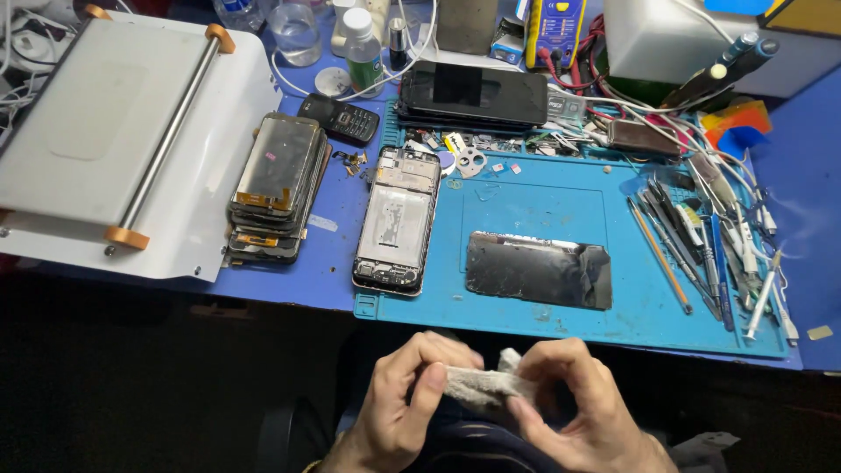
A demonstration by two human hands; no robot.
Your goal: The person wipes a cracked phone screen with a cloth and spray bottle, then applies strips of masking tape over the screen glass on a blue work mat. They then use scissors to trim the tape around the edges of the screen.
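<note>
While both hands sit low at the bottom centre of the frame, the left hand (pixel 399 407) and right hand (pixel 574 412) are pinched shut on a grey-white cloth (pixel 477 385) stretched between them. Above them, mid-frame on the blue work mat (pixel 526 197), lies a detached phone screen (pixel 539 270), face smudged, untouched. An opened phone frame (pixel 396 219) lies left of it; wiping looks not yet begun.

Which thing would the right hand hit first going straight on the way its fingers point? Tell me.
The right hand points left, fingers on the whitish cloth; beyond that, the left hand gripping the other end. Depth looks about equal.
</note>
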